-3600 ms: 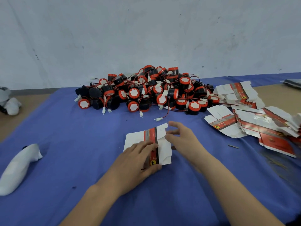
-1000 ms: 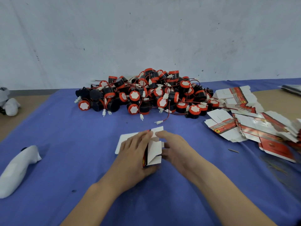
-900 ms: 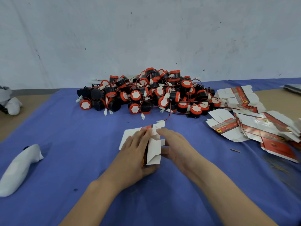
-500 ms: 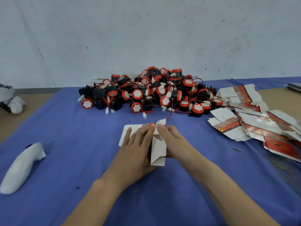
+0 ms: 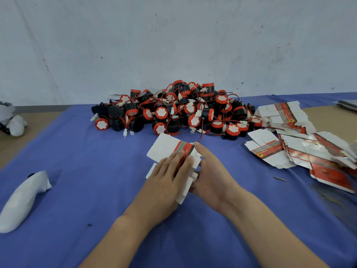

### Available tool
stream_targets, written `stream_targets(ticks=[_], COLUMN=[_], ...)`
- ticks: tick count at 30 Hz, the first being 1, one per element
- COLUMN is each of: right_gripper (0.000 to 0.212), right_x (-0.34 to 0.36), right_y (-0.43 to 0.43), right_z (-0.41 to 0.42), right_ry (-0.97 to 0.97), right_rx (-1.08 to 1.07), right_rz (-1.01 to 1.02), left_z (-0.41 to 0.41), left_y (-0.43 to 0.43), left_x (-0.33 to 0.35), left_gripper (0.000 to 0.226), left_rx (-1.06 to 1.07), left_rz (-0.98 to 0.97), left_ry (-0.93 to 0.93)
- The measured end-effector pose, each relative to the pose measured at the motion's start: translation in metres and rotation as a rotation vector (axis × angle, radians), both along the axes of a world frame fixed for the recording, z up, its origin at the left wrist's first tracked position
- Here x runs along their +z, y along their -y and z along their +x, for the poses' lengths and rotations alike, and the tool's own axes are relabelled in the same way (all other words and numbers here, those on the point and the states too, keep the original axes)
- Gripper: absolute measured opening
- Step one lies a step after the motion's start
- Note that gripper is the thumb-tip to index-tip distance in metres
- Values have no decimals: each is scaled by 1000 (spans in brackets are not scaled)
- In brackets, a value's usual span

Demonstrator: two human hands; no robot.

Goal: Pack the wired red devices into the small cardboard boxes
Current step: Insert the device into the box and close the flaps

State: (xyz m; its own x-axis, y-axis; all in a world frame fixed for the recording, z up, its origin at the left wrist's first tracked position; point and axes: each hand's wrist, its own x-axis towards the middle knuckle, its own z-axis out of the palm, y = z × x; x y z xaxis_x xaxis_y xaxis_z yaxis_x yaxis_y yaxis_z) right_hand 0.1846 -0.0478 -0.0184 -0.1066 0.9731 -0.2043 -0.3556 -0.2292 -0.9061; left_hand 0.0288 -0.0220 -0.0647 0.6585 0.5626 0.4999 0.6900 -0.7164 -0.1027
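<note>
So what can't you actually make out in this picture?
All in the head view:
Middle of the cardboard box: covered by the left hand and right hand, so its folds are hidden.
Print on the flat boxes: blurred, too small to read.
Pile of red devices: lower ones buried, so no count.
The white bundle: cut off by the left edge.
The dark thing: cut off by the right edge.

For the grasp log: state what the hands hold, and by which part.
The left hand presses flat on the cardboard box, on its red strip; right hand touches its right flaps, pinch unclear.
</note>
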Motion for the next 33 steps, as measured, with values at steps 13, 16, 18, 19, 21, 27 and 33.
stream_targets(ticks=[13, 16, 18, 19, 21, 27, 33], right_gripper=[37, 38, 41, 45, 48, 33, 30], right_x=[-1, -4, -6, -7, -3, 4, -1], right_y=[-3, -5, -8, -9, -8, -2, 1], right_z=[-9, -10, -7, -6, -3, 6, 10], right_ry=[147, 140, 127, 106, 56, 53, 87], right_rx=[120, 142, 135, 123, 134, 245, 282], right_rz=[61, 67, 76, 71, 69, 141, 241], left_z=[-11, -11, -10, -10, -10, -13, -13], left_y=[-6, -4, -2, -1, 1, 0, 0], left_x=[6, 6, 8, 9, 12, 16, 16], left_gripper=[97, 98, 98, 95, 89, 86, 82], left_rx=[87, 95, 104, 100, 82, 46, 26], left_rz=[8, 10, 19, 18, 8, 23, 47], left_ry=[-72, -80, -62, -36, 27, 85, 132])
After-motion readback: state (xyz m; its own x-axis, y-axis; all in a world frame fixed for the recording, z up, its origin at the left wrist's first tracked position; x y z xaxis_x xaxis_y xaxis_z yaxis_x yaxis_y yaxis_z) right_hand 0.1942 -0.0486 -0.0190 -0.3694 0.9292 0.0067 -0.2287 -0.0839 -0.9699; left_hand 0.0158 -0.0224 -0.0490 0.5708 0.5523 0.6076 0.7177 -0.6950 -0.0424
